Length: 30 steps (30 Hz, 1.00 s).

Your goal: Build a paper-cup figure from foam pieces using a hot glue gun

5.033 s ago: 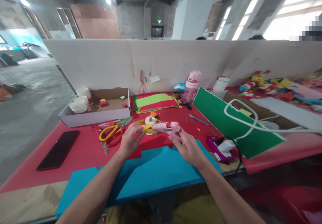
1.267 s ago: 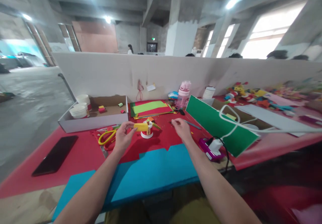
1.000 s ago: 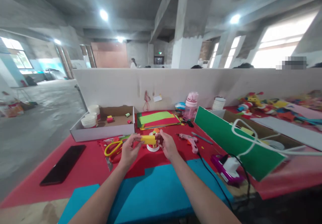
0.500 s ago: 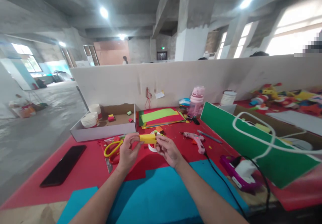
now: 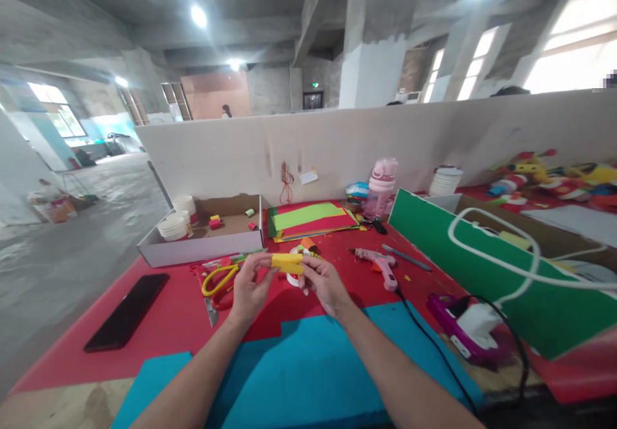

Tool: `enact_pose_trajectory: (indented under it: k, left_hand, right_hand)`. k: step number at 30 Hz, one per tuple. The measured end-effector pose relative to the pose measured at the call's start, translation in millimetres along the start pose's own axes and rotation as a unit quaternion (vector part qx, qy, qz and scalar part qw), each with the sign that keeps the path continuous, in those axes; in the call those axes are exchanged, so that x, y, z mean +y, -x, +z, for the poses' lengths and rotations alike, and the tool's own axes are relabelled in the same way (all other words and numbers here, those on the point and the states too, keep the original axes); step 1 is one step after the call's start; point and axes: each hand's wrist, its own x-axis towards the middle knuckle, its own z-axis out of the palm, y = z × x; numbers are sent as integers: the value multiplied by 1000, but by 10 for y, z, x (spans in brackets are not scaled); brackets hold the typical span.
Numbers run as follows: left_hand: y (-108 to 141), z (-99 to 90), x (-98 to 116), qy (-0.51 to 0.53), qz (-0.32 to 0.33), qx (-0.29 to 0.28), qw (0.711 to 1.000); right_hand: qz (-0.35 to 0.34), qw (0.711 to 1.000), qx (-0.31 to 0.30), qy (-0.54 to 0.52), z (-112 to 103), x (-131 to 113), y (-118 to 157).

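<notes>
- The left hand (image 5: 251, 286) has its grip clamped on the left end of a yellow strip (image 5: 288, 263), between thumb and fingers.
- The right hand (image 5: 326, 285) has its grip clamped on the strip's right end.
- The strip is held roughly level between the 2 hands, above the bench (image 5: 168, 326), and hides part of a white cup (image 5: 293, 280) behind it.
- An orange roll (image 5: 308, 244) lies near the cup, on its far side.
- Right of the right hand, a pink glue gun (image 5: 380, 264) lies on the bench, nozzle pointing left; its black cord (image 5: 418, 321) runs over a blue sheet (image 5: 308, 365).
- A pen (image 5: 407, 257) lies near the gun.
- Left of the left hand lie scissors (image 5: 218, 281) with yellow and red handles; farther left, a phone (image 5: 126, 312).
- At the back left, a box (image 5: 207, 251) holds white cups (image 5: 173, 228) and small rolls; coloured papers (image 5: 313, 217) lie just beside it.
- A pink bottle (image 5: 380, 188) stands right of the papers.
- At the right, a purple power strip (image 5: 446, 319) sits near a green board (image 5: 482, 268).
</notes>
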Motion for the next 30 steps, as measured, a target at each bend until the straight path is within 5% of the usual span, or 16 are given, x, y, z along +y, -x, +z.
enact_pose_trajectory:
  k: [15, 30]
  left_hand:
    - [-14, 65, 68, 103, -167, 49, 979]
    - [5, 58, 8, 51, -93, 42, 993]
  right_hand:
    - [-40, 993, -31, 103, 16, -3, 31]
    - [-42, 997, -13, 69, -6, -8, 18]
